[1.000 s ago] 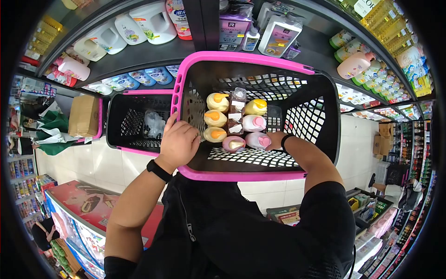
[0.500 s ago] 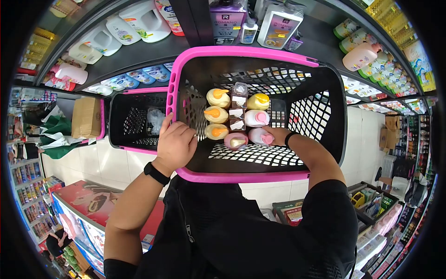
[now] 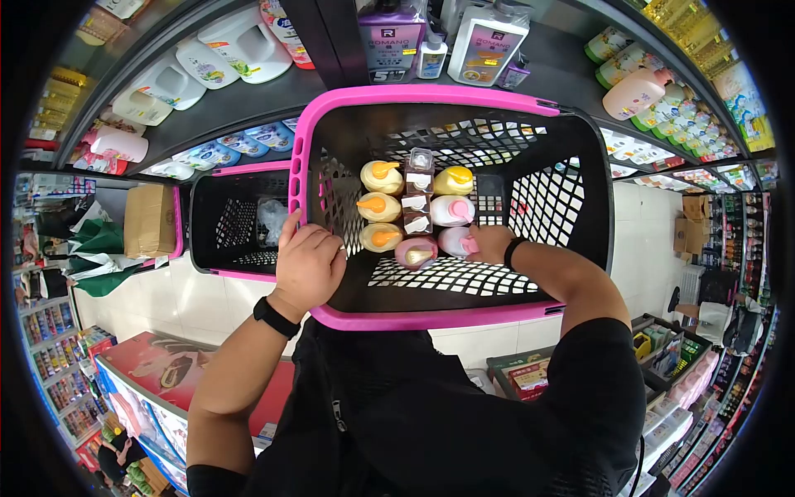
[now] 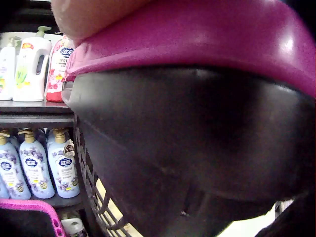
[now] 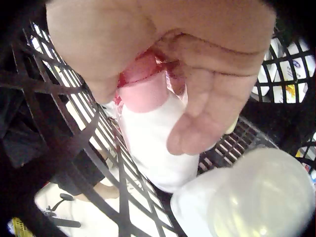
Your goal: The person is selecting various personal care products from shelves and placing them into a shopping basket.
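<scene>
In the head view, a large black shopping basket (image 3: 580, 149) with a pink rim stands in front of me. My left hand (image 3: 310, 263) grips the pink rim at its left corner; a fingertip (image 4: 94, 17) lies on it in the left wrist view. Inside the basket my right hand (image 3: 492, 243) holds a white pump bottle (image 3: 455, 241) by its pink top, thumb and fingers around it in the right wrist view. Beside it stand another pink-topped bottle (image 3: 451, 210), a pink bottle (image 3: 416, 253), several yellow pump bottles (image 3: 378, 207) and a column of brown boxes (image 3: 417, 205).
A second black basket (image 3: 228, 219) with a clear plastic bag stands at left, beside a cardboard box (image 3: 151, 220). Shelves ahead hold detergent jugs (image 3: 207, 65) and Romano bottles (image 3: 490, 43). A red-topped display case (image 3: 166, 364) is behind me at left.
The basket and its bottles have shifted slightly left in the view. My right hand stays at the same pink-topped bottle, and my left hand stays on the rim.
</scene>
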Demonstrator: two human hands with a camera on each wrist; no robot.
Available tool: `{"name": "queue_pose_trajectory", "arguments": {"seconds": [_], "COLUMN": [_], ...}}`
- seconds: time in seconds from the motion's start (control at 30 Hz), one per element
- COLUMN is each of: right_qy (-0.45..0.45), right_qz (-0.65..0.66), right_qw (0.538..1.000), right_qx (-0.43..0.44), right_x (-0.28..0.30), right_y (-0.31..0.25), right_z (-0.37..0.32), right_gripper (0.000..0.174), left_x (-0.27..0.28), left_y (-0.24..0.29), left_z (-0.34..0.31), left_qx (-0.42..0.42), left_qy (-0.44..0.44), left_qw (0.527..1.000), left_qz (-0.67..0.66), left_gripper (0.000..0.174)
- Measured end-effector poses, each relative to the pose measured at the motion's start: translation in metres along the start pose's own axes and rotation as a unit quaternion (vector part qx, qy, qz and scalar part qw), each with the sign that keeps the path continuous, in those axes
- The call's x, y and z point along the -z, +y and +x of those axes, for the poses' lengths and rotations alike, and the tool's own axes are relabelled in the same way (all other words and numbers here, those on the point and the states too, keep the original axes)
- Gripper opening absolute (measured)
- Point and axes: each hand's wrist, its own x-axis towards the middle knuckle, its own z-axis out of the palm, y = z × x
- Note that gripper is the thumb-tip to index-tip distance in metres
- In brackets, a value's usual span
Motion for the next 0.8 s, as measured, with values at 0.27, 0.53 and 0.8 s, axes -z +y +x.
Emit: {"name": "queue_pose_trajectory", "arguments": {"seconds": [0.27,0.53,0.8], "right_qy": [0.004,0.034,0.025], "right_qz": [-0.017,-0.027,0.030], "right_qw": [1.000,0.997,0.998], "right_qx": [0.003,0.063,0.039], "right_x": [0.011,-0.011,-0.004], "right_y": [-0.019,-0.004,0.003], "right_z": [0.000,0.004,0.001], "right_gripper": [0.048,0.047,0.057], "left_x": [-0.002,-0.001,-0.002], "left_y": [0.000,-0.001,-0.002], "left_z": [-0.003,-0.004,-0.003], "left_qx": [-0.004,-0.002,0.001], "left_qy": [0.013,0.011,0.019], "left_qw": [1.000,1.000,1.000], "left_qz": [-0.005,-0.007,-0.015], "left_gripper": [0.009,0.007,0.007]}}
